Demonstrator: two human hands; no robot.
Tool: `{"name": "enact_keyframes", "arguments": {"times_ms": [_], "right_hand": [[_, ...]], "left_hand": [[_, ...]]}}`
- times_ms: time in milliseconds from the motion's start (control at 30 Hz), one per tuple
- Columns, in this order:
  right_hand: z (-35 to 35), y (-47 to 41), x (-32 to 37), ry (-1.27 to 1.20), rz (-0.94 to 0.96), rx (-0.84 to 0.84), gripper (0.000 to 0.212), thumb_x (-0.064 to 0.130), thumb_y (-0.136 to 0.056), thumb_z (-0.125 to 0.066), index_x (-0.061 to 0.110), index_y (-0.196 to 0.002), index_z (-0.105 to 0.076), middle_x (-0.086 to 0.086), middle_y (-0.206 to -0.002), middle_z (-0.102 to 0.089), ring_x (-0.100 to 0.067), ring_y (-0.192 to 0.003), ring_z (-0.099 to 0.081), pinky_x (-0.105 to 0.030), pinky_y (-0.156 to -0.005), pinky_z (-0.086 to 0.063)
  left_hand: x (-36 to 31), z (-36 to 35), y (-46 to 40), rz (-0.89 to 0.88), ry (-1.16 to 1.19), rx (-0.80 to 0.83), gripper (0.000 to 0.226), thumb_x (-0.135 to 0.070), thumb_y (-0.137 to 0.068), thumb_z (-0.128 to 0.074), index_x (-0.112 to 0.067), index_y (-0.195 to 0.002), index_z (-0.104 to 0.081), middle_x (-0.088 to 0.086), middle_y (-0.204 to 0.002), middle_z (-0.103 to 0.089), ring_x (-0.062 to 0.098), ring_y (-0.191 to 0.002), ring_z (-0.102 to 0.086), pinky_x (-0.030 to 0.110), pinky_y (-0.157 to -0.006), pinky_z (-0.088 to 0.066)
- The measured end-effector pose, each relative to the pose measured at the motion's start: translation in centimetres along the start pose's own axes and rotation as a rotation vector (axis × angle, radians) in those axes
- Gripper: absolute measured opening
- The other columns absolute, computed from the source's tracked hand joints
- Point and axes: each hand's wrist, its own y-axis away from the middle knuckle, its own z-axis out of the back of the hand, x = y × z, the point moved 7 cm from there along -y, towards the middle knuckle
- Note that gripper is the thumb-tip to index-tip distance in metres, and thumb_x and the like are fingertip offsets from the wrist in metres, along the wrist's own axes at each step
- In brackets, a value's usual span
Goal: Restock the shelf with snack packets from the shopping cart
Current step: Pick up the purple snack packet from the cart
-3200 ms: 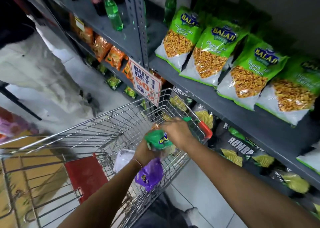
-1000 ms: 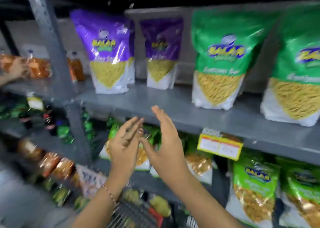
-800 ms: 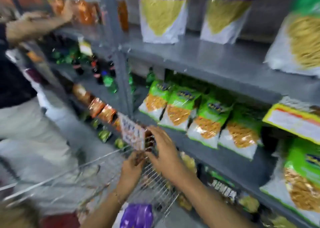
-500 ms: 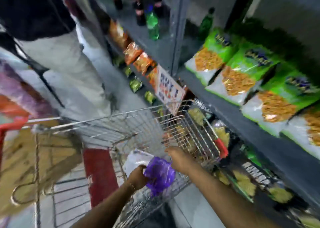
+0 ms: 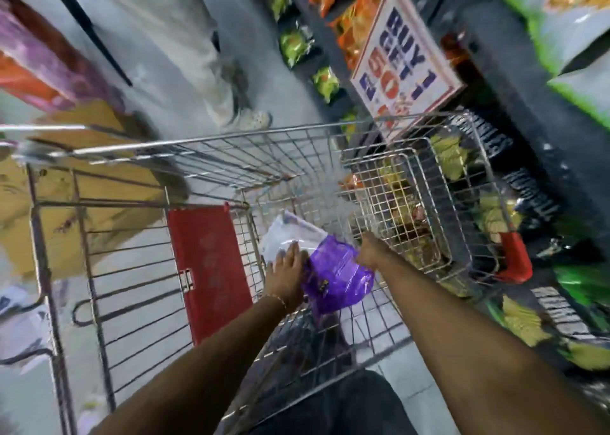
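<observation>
I reach into cart (image 5: 231,144). Left hand (image 5: 286,271) flat, open on purple packet (image 5: 336,279); right hand (image 5: 371,248) pinches it. Next: lift to shelf.

Shop aisle (cart (image 5: 231,144), promo sign (image 5: 404,61))

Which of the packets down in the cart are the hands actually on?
The purple packet. The left hand presses its left side and the right hand grips its upper right edge. The white packet lies partly beneath it, just beyond the fingers.
</observation>
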Motion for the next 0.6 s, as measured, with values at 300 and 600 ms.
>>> {"name": "enact_keyframes", "arguments": {"times_ms": [300,600], "right_hand": [[-3.4,-2.5,-0.2,-0.009,-0.072,0.193,0.058,0.032,-0.072,-0.082,-0.001,-0.113,-0.059,-0.016,-0.109,-0.064,-0.030,-0.104,-0.063,-0.030,-0.082,-0.047],[0.3,1.0,3.9,-0.416,0.045,0.426,0.015,0.020,-0.093,-0.059,0.005,-0.091,-0.060,-0.004,-0.072,-0.061,-0.017,-0.063,-0.060,-0.029,-0.062,-0.053]], "left_hand": [[2.1,-2.8,-1.9,-0.062,-0.121,-0.013,0.107,-0.010,-0.079,-0.064,-0.022,-0.149,0.017,0.003,-0.156,0.030,0.036,-0.147,0.013,0.060,-0.118,-0.007],[2.9,-1.3,-2.2,0.022,0.097,-0.119,0.139,-0.057,-0.059,-0.079,-0.009,-0.148,0.016,0.013,-0.159,0.020,0.037,-0.146,0.014,0.058,-0.118,-0.002]]}}
